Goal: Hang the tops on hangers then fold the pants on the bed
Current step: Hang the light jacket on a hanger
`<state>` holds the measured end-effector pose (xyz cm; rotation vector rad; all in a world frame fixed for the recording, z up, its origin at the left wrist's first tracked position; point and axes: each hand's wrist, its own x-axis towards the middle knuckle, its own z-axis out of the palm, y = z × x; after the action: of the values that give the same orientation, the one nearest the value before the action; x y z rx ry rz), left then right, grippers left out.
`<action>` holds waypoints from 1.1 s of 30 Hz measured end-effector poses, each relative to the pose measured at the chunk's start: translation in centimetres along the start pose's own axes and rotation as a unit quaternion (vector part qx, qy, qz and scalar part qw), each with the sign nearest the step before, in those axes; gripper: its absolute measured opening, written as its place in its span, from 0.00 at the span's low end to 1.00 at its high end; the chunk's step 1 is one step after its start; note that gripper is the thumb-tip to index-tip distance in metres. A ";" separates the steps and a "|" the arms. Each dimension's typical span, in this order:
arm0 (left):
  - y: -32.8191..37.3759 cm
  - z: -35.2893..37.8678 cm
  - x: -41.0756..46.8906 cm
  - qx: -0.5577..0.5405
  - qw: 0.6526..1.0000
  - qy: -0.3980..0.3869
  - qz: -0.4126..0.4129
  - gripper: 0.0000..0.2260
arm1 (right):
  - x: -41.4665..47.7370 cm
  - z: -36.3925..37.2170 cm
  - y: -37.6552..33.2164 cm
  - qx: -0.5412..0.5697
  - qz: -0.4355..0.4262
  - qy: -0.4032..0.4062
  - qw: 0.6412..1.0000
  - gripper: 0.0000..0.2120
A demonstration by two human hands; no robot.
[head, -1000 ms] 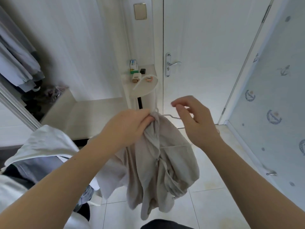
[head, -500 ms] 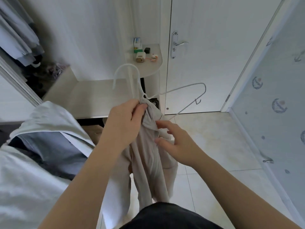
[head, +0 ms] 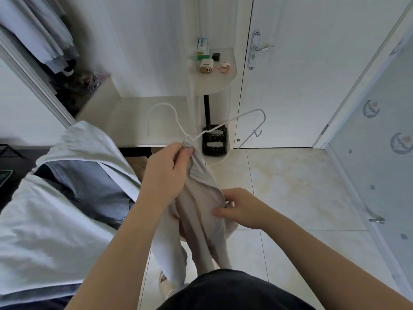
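Note:
A beige top (head: pixel 201 211) hangs in front of me from a white wire hanger (head: pixel 234 120). My left hand (head: pixel 166 168) grips the top's collar together with the hanger's neck, hook pointing up and left. Lower down, my right hand (head: pixel 240 209) pinches a fold of the beige fabric at the garment's right side. The hanger's right arm sticks out bare past the collar. More clothes in pale blue and darker blue (head: pixel 67 198) lie piled on the bed at the left.
Hung clothes (head: pixel 38 34) fill an open wardrobe at the upper left. A low white desk (head: pixel 138 117) and a corner shelf (head: pixel 214 83) with small items stand ahead. A shut white door (head: pixel 301 74) is on the right, tiled floor below.
The hanger came up into view with its right arm free. My right hand dropped from the collar area down to the fabric and now pinches it lower. My left hand kept its grip.

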<state>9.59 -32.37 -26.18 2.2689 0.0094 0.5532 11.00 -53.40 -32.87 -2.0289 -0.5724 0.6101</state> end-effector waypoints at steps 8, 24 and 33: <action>-1.5 -0.8 0.0 0.005 1.000 -0.007 0.005 0.19 | 0.6 -0.4 4.4 -0.204 0.088 -0.118 0.968 0.15; -6.1 -3.3 -0.2 0.071 0.964 -0.254 -0.025 0.17 | 1.4 -9.5 3.5 -0.320 0.044 0.107 0.940 0.03; -0.5 0.2 0.7 0.083 0.964 -0.245 0.062 0.12 | 1.8 -6.9 -7.3 -0.105 -0.153 0.057 0.981 0.04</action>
<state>10.42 -32.04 -26.38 2.5271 -0.3459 0.0396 15.53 -53.22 -23.71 -2.0972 -0.8903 0.2541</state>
